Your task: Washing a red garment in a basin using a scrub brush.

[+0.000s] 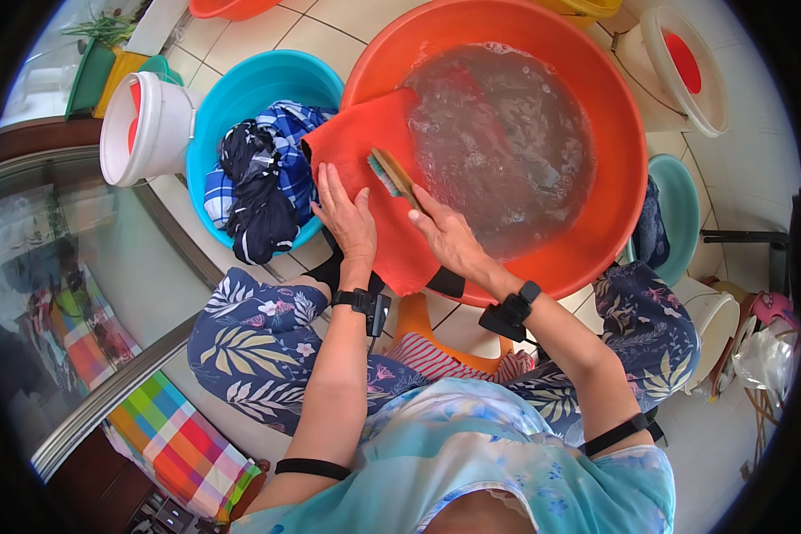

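A red cloth (387, 227) hangs over the left rim of a large orange-red basin (610, 187), and its far end reaches the murky, sudsy water (507, 142). My left hand (345, 218) lies flat on the cloth's left part, fingers stretched out. In my right hand (454, 236) is a scrubbing brush (400, 181) with a wooden back and pale teal bristles, gripped by its near end. The brush is over the cloth, close to the basin's edge; whether its bristles touch the fabric I cannot tell.
Left of the basin stands a blue tub (231, 89) with dark and blue plaid clothes (271, 169). White buckets stand at far left (156, 125) and far right (636, 67). A teal basin (685, 209) holds dark fabric at right. A glass sliding door (107, 258) borders the left.
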Demonstrator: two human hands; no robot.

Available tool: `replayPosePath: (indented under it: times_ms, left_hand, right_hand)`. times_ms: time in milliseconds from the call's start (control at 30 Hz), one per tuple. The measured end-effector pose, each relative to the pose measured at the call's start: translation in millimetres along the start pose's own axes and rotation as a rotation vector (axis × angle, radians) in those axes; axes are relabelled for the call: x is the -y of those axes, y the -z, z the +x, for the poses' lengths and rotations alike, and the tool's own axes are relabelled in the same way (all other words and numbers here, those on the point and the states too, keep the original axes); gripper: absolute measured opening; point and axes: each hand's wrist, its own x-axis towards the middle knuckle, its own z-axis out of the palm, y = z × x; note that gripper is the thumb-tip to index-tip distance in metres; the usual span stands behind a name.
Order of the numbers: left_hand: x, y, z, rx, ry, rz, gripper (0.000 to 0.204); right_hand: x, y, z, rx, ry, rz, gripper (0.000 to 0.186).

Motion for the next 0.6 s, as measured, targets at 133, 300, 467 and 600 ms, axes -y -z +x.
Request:
replayPosePath:
  times_ms: [133, 300, 467, 600]
  left_hand:
    - [11, -5, 14, -0.196, -0.002, -0.211, 0.052]
    - [17, 0, 71, -0.471, 0.181, -0.363, 0.038]
    - [65, 4, 110, 0.128, 0.307, -0.707, 0.011]
    - [79, 1, 119, 0.322, 0.475, -0.861, 0.011]
  right_hand:
    - [26, -19, 32, 0.017, 0.088, -0.207, 0.050]
    - [26, -36, 15, 0.051, 0.145, -0.407, 0.048]
    - [10, -33, -30, 0.117, 0.158, -0.419, 0.048]
    - [29, -19, -12, -0.036, 0.164, -0.395, 0.044]
